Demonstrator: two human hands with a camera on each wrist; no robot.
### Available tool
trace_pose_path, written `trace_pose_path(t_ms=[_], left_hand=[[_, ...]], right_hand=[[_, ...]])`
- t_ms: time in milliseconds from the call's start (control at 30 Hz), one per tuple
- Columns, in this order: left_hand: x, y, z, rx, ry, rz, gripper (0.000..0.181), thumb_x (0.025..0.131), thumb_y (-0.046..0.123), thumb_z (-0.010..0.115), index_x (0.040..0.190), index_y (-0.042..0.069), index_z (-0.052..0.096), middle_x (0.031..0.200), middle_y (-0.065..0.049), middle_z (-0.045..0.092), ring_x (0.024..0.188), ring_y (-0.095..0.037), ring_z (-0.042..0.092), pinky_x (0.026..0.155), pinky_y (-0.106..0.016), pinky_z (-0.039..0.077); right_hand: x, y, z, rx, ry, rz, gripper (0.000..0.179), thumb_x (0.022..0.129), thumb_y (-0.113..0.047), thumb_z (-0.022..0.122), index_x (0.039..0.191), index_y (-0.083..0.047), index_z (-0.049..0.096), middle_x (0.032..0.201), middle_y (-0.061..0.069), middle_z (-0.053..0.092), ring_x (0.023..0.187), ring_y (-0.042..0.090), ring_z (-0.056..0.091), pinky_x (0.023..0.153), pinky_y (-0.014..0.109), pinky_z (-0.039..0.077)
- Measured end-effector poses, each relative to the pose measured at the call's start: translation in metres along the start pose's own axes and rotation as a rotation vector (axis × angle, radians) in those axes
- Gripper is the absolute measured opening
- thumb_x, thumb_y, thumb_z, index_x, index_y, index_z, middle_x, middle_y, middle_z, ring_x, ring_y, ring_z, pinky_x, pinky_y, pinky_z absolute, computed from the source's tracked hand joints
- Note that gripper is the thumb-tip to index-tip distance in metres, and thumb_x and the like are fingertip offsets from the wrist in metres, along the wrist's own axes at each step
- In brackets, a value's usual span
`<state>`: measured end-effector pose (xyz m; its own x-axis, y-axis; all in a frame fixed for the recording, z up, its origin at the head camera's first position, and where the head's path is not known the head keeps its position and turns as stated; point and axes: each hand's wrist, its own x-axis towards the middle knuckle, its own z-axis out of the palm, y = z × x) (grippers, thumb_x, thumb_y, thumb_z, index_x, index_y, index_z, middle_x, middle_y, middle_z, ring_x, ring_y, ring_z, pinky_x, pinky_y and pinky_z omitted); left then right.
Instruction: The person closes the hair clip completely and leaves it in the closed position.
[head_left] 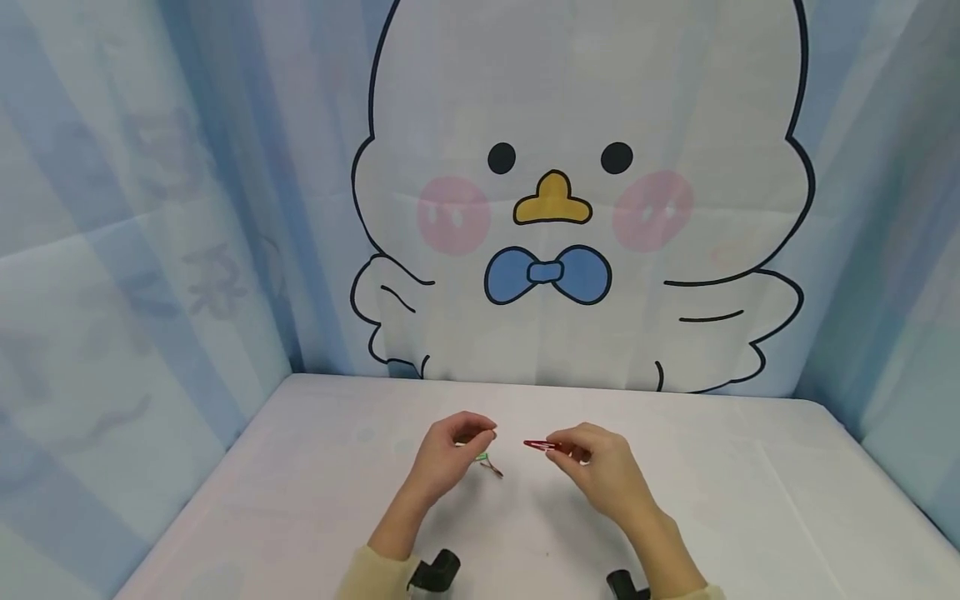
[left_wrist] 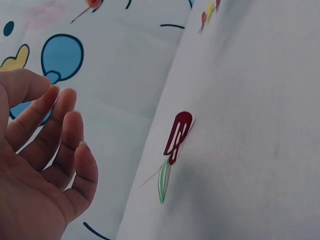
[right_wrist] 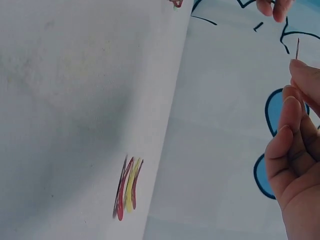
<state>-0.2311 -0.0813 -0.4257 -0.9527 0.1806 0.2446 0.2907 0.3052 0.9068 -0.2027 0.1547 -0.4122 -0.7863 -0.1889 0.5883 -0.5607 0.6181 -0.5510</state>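
Note:
My right hand (head_left: 600,467) pinches a red snap hair clip (head_left: 538,445) between thumb and fingers, above the white table, its tip pointing left. In the right wrist view the clip (right_wrist: 298,49) shows edge-on as a thin line. Opposite it my left hand (head_left: 446,454) is raised with loosely bent fingers; nothing shows between thumb and fingertips in the left wrist view. Below the left hand lie a dark red hair clip (left_wrist: 184,117) and a green hair clip (left_wrist: 161,185), overlapping in the left wrist view.
Several red, yellow and dark hair clips (right_wrist: 130,187) lie side by side on the table (head_left: 337,500), below the right hand. A curtain (head_left: 555,333) with a large cartoon bird hangs behind the table's far edge. More curtains stand at both sides.

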Motion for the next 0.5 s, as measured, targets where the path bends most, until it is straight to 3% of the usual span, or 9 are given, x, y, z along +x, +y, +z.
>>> trace_pose_path(t_ms=[267, 500], left_hand=[[0.007, -0.020, -0.018, 0.080, -0.013, -0.074, 0.018, 0.097, 0.016, 0.068, 0.111, 0.005, 0.071, 0.104, -0.002, 0.069, 0.098, -0.021, 0.062, 0.086, -0.038, 0.052], [0.010, -0.030, -0.026, 0.145, -0.030, -0.113, 0.016, 0.096, 0.014, 0.069, 0.110, 0.006, 0.071, 0.103, -0.001, 0.069, 0.097, -0.021, 0.061, 0.086, -0.041, 0.051]], right_hand=[[-0.002, 0.012, -0.012, -0.026, -0.019, 0.011, 0.021, 0.075, 0.001, 0.086, 0.089, -0.012, 0.078, 0.072, -0.017, 0.056, 0.063, 0.004, 0.047, 0.054, 0.023, 0.042], [-0.005, 0.019, -0.026, 0.025, -0.114, 0.192, 0.016, 0.082, -0.003, 0.082, 0.094, -0.013, 0.078, 0.074, -0.010, 0.061, 0.061, 0.007, 0.058, 0.056, 0.025, 0.050]])
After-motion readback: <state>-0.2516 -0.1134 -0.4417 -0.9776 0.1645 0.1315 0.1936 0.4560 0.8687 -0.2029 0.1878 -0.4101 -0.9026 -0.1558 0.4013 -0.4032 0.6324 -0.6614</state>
